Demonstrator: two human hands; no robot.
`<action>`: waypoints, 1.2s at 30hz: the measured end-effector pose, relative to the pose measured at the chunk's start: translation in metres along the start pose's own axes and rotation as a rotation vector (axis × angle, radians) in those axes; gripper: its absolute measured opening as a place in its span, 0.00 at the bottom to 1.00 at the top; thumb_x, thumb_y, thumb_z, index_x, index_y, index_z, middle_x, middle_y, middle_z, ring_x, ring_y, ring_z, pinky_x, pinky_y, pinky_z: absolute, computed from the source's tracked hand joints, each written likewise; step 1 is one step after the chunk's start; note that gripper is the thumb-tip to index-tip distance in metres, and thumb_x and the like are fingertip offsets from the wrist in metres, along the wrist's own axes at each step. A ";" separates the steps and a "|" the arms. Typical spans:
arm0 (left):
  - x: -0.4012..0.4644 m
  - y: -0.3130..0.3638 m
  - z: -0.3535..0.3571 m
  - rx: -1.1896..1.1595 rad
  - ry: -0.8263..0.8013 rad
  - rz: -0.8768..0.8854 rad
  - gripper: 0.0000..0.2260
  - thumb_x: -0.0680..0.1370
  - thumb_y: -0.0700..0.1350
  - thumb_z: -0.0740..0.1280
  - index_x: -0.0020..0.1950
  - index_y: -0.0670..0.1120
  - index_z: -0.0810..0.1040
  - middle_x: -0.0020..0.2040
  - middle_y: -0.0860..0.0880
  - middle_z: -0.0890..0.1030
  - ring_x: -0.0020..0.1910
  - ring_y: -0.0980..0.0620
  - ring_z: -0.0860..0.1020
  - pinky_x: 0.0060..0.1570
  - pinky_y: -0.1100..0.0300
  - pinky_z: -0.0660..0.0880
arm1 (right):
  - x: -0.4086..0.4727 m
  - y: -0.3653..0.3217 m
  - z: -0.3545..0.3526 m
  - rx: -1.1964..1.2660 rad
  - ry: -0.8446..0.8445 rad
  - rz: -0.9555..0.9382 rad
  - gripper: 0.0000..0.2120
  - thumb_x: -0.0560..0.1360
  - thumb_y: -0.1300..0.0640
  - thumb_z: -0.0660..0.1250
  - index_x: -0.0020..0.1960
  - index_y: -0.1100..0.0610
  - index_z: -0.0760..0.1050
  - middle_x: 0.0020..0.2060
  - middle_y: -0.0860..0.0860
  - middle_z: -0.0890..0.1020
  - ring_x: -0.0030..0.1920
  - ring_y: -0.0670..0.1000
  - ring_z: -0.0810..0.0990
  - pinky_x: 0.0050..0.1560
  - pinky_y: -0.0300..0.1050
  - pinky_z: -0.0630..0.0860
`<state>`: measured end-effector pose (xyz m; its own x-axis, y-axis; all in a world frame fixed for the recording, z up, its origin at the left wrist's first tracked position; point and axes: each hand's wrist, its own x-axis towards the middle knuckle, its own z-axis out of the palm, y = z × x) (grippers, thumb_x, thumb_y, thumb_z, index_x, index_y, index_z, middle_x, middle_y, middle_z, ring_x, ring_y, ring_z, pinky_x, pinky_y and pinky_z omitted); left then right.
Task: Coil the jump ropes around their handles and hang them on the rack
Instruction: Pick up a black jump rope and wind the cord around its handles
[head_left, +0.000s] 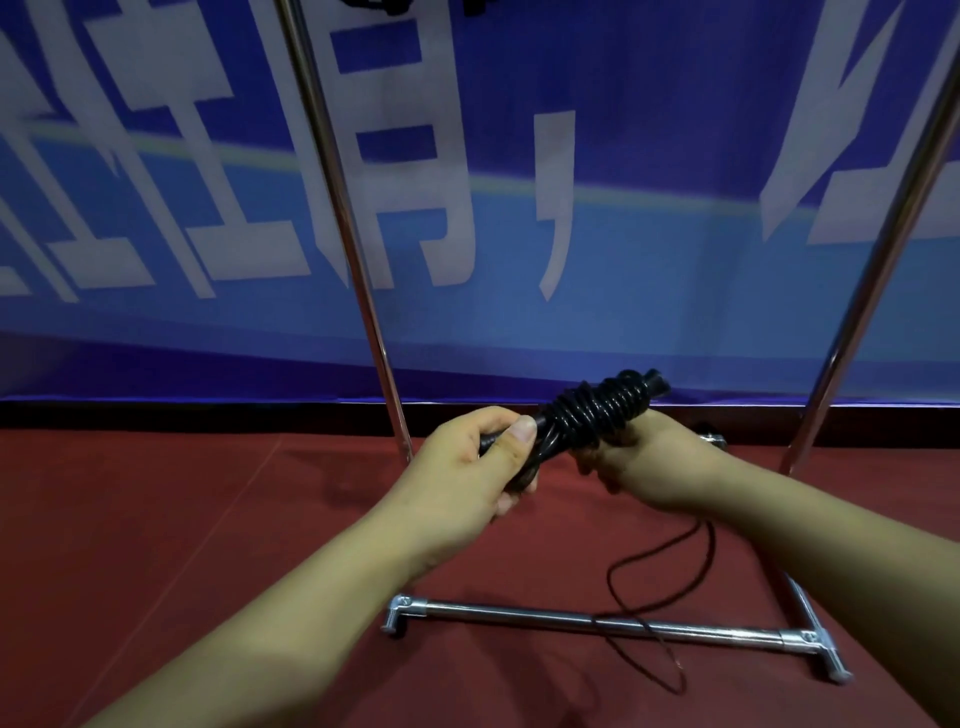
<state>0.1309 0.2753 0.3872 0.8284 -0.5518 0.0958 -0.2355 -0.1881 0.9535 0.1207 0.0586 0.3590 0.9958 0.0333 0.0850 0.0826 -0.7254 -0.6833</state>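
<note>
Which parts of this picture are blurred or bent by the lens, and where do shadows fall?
Head view: the blue banner lettering is smeared, strongest at left; the rack uprights splay outward from wide-angle distortion; the left hand, right hand and coiled jump rope look fairly sharp; soft shadows lie on the red floor under the arms.

2 bare forearms, no sleeves, left grip (462, 457), right grip (644, 457)

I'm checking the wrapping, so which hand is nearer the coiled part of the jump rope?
Right. The right hand grips directly under the rope coils; the left hand pinches the handle end just clear of them.
</note>
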 end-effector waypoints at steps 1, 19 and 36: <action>0.000 0.000 0.000 -0.034 -0.011 -0.009 0.11 0.85 0.45 0.60 0.48 0.42 0.76 0.35 0.47 0.77 0.28 0.55 0.69 0.33 0.58 0.67 | 0.001 0.002 0.000 0.022 -0.007 0.007 0.15 0.80 0.48 0.65 0.36 0.51 0.76 0.25 0.39 0.78 0.27 0.40 0.75 0.34 0.34 0.72; 0.013 -0.019 -0.010 -0.056 0.382 -0.124 0.11 0.82 0.48 0.66 0.45 0.41 0.80 0.30 0.50 0.79 0.25 0.53 0.71 0.31 0.55 0.73 | -0.024 -0.054 0.012 -0.063 -0.160 -0.068 0.15 0.80 0.48 0.65 0.37 0.54 0.74 0.30 0.48 0.80 0.29 0.41 0.74 0.33 0.33 0.69; 0.015 -0.045 -0.033 0.737 0.163 -0.152 0.05 0.78 0.52 0.71 0.44 0.53 0.80 0.36 0.53 0.81 0.37 0.52 0.79 0.35 0.60 0.71 | -0.019 -0.055 0.009 0.401 -0.030 0.180 0.15 0.79 0.47 0.67 0.40 0.56 0.83 0.29 0.52 0.71 0.29 0.52 0.68 0.32 0.47 0.68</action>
<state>0.1711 0.3024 0.3556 0.9296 -0.3610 0.0745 -0.3439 -0.7765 0.5281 0.0980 0.1044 0.3888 0.9959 -0.0449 -0.0785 -0.0899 -0.3974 -0.9132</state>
